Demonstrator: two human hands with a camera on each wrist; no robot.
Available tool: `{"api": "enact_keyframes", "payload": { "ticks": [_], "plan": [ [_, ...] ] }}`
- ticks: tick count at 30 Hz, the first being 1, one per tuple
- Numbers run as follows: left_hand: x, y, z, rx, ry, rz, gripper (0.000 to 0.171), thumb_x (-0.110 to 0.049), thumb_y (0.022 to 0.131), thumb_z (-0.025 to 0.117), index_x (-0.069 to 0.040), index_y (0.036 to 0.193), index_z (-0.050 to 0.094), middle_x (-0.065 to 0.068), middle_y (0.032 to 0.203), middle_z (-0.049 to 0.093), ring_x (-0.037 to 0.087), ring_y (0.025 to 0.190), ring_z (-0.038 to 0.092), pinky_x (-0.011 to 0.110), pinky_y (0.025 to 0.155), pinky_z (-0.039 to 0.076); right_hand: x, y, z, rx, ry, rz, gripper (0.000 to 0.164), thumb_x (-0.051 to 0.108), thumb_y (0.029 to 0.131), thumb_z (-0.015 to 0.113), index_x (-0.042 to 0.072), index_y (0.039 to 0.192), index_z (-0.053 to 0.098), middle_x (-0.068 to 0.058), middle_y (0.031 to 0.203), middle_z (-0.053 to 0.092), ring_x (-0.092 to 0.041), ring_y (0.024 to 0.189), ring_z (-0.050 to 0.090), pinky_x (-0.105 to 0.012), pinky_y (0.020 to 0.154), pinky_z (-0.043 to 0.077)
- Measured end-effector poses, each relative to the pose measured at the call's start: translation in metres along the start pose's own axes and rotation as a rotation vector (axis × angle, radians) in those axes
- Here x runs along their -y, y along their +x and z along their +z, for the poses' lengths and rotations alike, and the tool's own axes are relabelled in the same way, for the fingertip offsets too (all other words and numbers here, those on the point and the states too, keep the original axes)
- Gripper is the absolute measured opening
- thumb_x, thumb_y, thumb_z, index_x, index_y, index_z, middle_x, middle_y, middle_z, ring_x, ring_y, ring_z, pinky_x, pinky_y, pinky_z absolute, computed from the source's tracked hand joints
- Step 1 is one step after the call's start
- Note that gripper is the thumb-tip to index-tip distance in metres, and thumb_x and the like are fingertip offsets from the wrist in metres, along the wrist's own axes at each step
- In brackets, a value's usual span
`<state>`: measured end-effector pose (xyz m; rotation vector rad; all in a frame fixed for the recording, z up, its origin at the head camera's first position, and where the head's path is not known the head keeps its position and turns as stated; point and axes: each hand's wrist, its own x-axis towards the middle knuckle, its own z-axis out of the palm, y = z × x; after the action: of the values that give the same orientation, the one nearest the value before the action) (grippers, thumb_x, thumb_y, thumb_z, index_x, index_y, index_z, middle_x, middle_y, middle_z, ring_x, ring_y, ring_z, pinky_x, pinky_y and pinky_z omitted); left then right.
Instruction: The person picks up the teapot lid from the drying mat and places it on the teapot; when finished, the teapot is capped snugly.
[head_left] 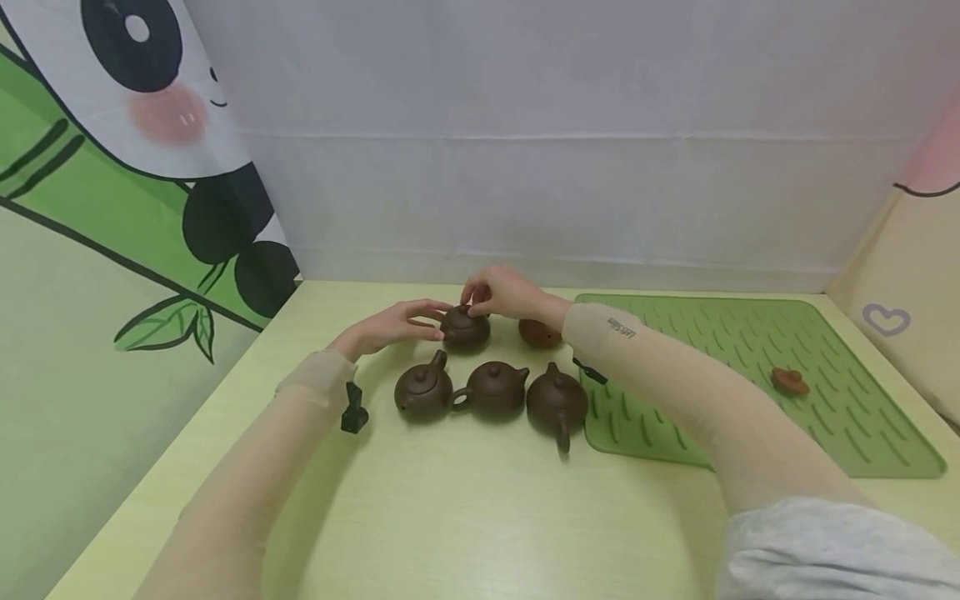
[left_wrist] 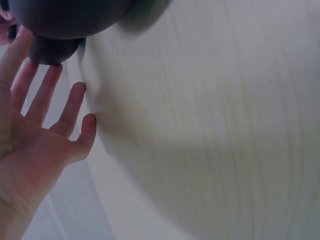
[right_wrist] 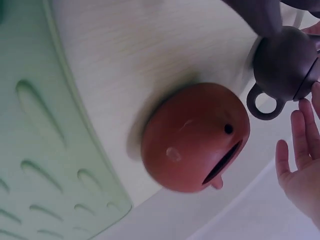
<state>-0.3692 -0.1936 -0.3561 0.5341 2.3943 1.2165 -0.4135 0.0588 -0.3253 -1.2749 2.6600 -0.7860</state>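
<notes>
At the back of the table stands a dark brown teapot (head_left: 465, 332) with its lid on. My right hand (head_left: 510, 292) reaches over it from above, thumb and fingertips pinching the knob of the teapot lid (head_left: 464, 312). On the pot's left side my left hand (head_left: 393, 325) has its fingers stretched out. In the left wrist view those fingertips (left_wrist: 52, 67) meet the dark underside of a rounded pot part. A ring handle (right_wrist: 265, 105) shows on the dark teapot in the right wrist view. Beside it sits a reddish-brown teapot (right_wrist: 192, 137) with an uncovered opening, partly behind my right wrist in the head view.
Nearer me, three dark brown teapots stand in a row: a left one (head_left: 423, 392), a middle one (head_left: 495, 390) and a right one (head_left: 557, 402) by the green mat (head_left: 712, 350). A reddish-brown lid (head_left: 790, 381) lies on the mat. Behind rises a pale wall (head_left: 562, 192).
</notes>
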Motion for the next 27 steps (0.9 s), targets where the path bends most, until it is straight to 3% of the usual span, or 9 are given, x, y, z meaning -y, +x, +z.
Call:
{"api": "enact_keyframes", "payload": {
  "ticks": [6,12,19,27],
  "plan": [
    [0.003,0.001,0.000,0.006,0.000,-0.008,0.059,-0.025,0.095,0.066,-0.021,0.149,0.042,0.013,0.152,0.045,0.034,0.143,0.040,0.056,0.118,0.029,-0.009,-0.013,-0.012,0.048,0.023,0.004,0.036,0.013,0.090,0.072,0.008,0.125,0.065,-0.012,0.112,0.072,-0.027,0.104,0.068,-0.038,0.093,0.054],
    [0.001,0.000,-0.001,0.025,0.004,-0.042,0.060,-0.025,0.096,0.065,-0.022,0.150,0.039,0.015,0.155,0.039,0.035,0.146,0.035,0.058,0.118,0.026,-0.025,-0.034,-0.030,0.077,-0.002,0.026,0.056,0.015,0.090,0.073,0.009,0.141,0.054,-0.014,0.139,0.060,-0.035,0.127,0.057,-0.050,0.107,0.045],
    [-0.004,0.000,-0.007,0.061,0.060,-0.084,0.062,-0.031,0.096,0.064,-0.026,0.150,0.036,0.014,0.158,0.033,0.035,0.148,0.030,0.059,0.116,0.030,-0.046,-0.059,-0.058,0.054,-0.010,0.046,0.066,0.017,0.089,0.074,0.010,0.148,0.046,-0.018,0.147,0.052,-0.038,0.137,0.048,-0.055,0.113,0.037],
    [-0.023,0.002,-0.017,0.079,0.179,-0.070,0.067,-0.032,0.097,0.062,-0.015,0.154,0.029,0.020,0.159,0.029,0.041,0.147,0.031,0.059,0.115,0.032,-0.067,-0.088,-0.088,-0.021,-0.115,0.034,0.070,0.017,0.087,0.076,0.015,0.149,0.045,-0.010,0.155,0.044,-0.036,0.142,0.042,-0.052,0.117,0.034]
  ]
}}
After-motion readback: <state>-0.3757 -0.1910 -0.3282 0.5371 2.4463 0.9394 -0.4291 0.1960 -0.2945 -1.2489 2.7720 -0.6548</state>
